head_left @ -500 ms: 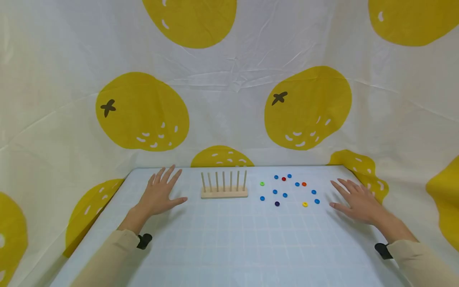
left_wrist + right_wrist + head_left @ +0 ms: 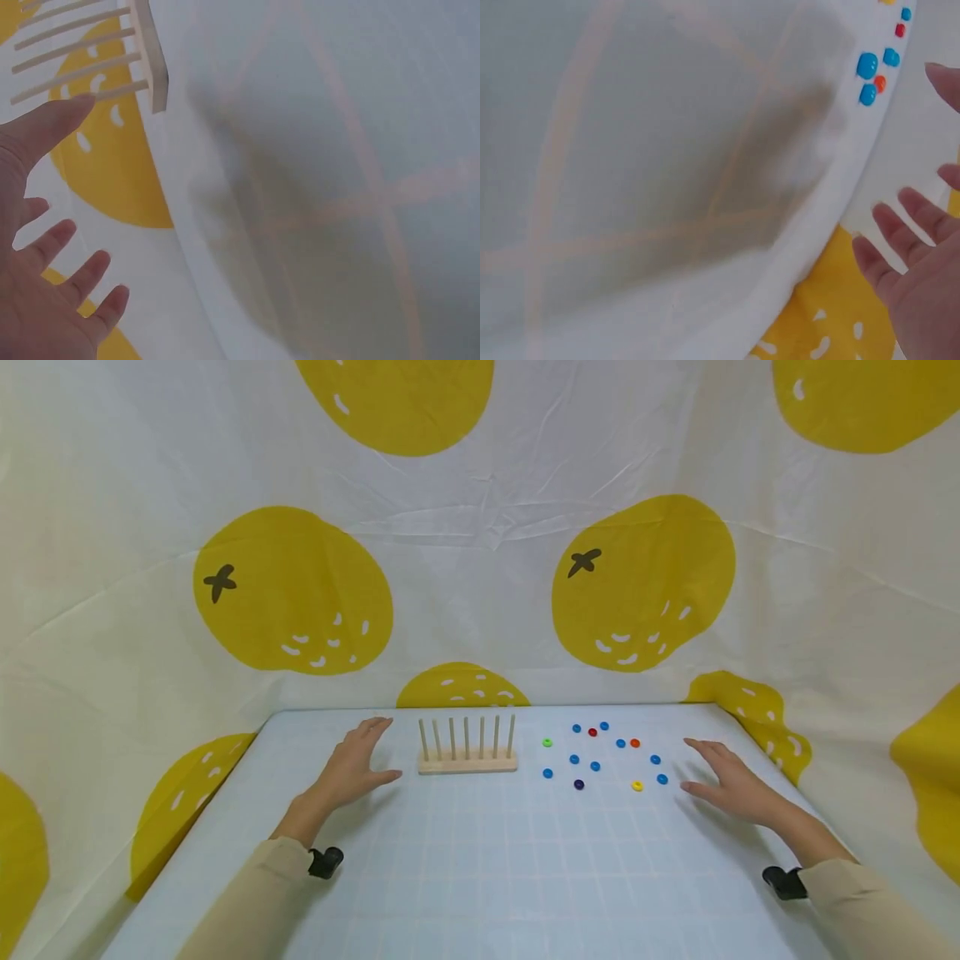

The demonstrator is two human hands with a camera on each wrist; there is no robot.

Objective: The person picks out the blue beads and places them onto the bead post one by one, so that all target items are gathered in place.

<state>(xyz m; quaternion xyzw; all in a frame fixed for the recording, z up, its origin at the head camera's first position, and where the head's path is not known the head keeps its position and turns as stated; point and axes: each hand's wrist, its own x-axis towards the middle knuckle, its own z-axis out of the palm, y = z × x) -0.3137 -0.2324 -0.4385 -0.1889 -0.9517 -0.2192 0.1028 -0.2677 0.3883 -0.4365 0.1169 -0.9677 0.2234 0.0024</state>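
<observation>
A wooden rack with a row of upright pegs stands near the back of the table. My left hand hovers to its left, thumb pointing toward it and fingers apart from it, holding nothing. Right of the rack lie several small beads: blue ones, a green bead, a red bead, an orange bead, a yellow bead and a dark purple bead. Beyond them on the right, my right hand hovers with nothing in it, nearest to a blue bead.
A pale cloth with a faint grid covers the table. Behind it and at both sides hangs a white curtain printed with large yellow fruit. Each wrist wears a small black camera, such as the left wrist camera.
My left hand has moved right, closer to the rack, and its spread fingers have drawn together. The right hand has shifted slightly left toward the beads. Rack and beads stay put.
</observation>
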